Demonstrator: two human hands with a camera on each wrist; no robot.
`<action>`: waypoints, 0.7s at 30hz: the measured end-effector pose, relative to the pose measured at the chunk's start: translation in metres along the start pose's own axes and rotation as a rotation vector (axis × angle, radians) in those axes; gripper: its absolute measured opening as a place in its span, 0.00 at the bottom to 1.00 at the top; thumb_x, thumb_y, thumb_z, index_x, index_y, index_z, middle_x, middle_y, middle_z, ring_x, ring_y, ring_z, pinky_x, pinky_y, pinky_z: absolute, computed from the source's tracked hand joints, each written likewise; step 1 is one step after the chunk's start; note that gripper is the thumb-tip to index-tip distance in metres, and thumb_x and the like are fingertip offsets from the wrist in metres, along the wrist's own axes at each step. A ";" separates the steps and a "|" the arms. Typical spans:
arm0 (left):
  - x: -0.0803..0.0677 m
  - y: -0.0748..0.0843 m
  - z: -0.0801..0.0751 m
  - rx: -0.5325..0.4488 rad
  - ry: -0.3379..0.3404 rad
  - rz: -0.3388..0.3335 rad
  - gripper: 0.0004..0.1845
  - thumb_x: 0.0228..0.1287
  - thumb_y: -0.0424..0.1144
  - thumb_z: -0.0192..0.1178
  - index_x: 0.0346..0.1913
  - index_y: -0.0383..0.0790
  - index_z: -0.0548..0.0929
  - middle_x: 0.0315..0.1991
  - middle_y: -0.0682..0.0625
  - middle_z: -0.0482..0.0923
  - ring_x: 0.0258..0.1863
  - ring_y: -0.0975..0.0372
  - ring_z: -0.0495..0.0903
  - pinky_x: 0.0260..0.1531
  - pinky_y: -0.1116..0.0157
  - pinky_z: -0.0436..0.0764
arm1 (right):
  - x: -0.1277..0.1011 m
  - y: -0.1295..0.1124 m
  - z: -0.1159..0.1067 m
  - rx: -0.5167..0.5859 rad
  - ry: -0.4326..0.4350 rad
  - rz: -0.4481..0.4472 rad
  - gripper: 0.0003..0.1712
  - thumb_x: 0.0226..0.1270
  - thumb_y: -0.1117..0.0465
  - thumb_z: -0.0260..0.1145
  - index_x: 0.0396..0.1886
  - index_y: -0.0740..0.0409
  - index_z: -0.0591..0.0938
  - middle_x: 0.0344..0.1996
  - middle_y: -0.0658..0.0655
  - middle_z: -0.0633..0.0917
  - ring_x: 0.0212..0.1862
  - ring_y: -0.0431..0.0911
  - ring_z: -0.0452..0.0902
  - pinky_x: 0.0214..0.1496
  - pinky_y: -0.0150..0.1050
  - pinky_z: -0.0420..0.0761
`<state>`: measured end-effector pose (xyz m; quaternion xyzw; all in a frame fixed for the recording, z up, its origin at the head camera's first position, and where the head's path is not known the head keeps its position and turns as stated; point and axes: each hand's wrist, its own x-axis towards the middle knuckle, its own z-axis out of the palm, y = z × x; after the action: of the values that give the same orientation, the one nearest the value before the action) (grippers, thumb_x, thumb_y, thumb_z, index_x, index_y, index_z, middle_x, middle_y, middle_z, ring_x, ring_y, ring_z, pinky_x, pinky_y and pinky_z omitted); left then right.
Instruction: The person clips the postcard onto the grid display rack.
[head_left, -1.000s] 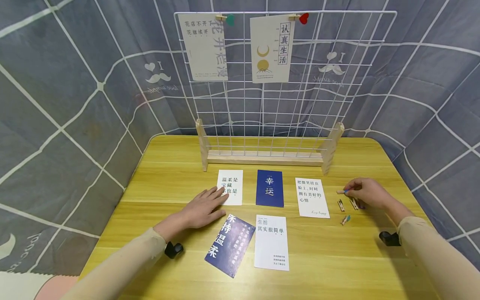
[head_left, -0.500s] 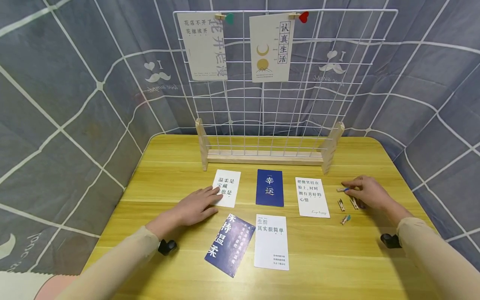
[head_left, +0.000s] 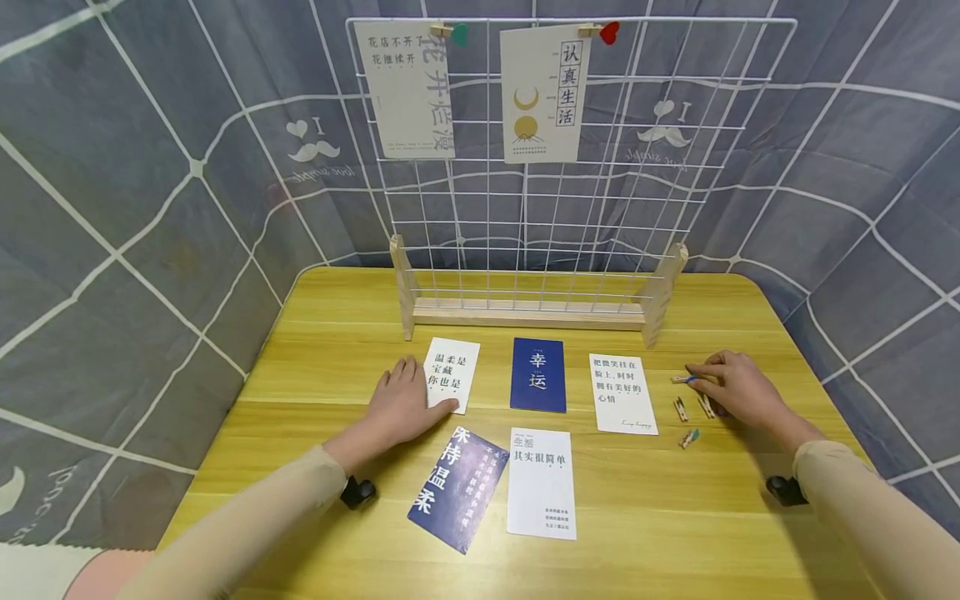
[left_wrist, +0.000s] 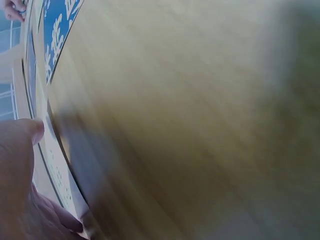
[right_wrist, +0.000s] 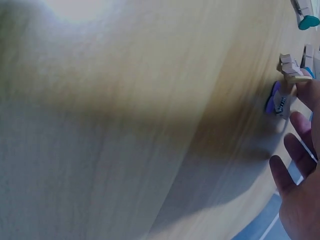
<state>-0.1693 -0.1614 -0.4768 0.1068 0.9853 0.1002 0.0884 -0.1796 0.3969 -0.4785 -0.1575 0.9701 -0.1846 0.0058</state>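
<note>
My left hand (head_left: pixel 408 398) lies flat on the yellow table (head_left: pixel 675 517), fingers straight along the left edge of a white card (head_left: pixel 453 379) and thumb on its lower corner. In the left wrist view the thumb tip (left_wrist: pixel 31 131) sits by that card's edge (left_wrist: pixel 60 175); the view is blurred. My right hand (head_left: pixel 697 375) pinches a small wooden clothespin with a blue tip (head_left: pixel 681 379) that lies on the table. Other clothespins (head_left: pixel 681 409) lie just below it; in the right wrist view one with a purple tip (right_wrist: pixel 278 99) is near my fingers (right_wrist: pixel 295 165).
A blue card (head_left: pixel 538 375), a white card (head_left: pixel 622 393), another white card (head_left: pixel 542 483) and a tilted dark blue card (head_left: pixel 456 490) lie on the table. Behind them stands a white wire grid (head_left: pixel 660 192) in a wooden base (head_left: pixel 525 315), with two cards (head_left: pixel 543 92) clipped at its top.
My left hand slid the white card slightly left and turned, so the fingers now run beside the card with the thumb on it. The right hand has barely moved.
</note>
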 end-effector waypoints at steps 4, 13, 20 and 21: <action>0.003 0.008 0.002 0.045 -0.014 -0.074 0.68 0.59 0.81 0.50 0.77 0.20 0.50 0.78 0.27 0.47 0.79 0.40 0.47 0.74 0.41 0.50 | -0.001 0.000 0.002 -0.041 0.009 -0.017 0.20 0.73 0.59 0.68 0.60 0.63 0.84 0.47 0.65 0.79 0.50 0.64 0.71 0.56 0.65 0.70; 0.004 0.013 0.003 0.046 -0.038 -0.097 0.72 0.54 0.84 0.51 0.78 0.22 0.48 0.79 0.28 0.42 0.80 0.40 0.42 0.75 0.40 0.45 | 0.000 0.000 0.003 -0.059 0.032 -0.014 0.17 0.72 0.61 0.69 0.57 0.62 0.87 0.46 0.64 0.80 0.50 0.64 0.72 0.51 0.62 0.73; 0.005 0.007 0.002 -0.054 -0.063 -0.075 0.69 0.55 0.77 0.60 0.79 0.23 0.47 0.80 0.29 0.40 0.80 0.40 0.41 0.75 0.41 0.43 | 0.001 0.000 0.006 -0.012 0.054 0.018 0.16 0.72 0.59 0.69 0.55 0.61 0.88 0.44 0.62 0.81 0.47 0.60 0.73 0.47 0.59 0.74; 0.005 0.006 0.001 -0.076 -0.062 -0.071 0.68 0.55 0.76 0.62 0.79 0.24 0.48 0.80 0.29 0.41 0.80 0.40 0.41 0.75 0.40 0.43 | 0.001 0.000 0.006 -0.003 0.060 0.022 0.16 0.72 0.58 0.69 0.54 0.61 0.88 0.43 0.62 0.81 0.46 0.59 0.73 0.47 0.58 0.74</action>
<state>-0.1726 -0.1544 -0.4770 0.0712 0.9807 0.1309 0.1264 -0.1801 0.3943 -0.4837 -0.1415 0.9717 -0.1879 -0.0214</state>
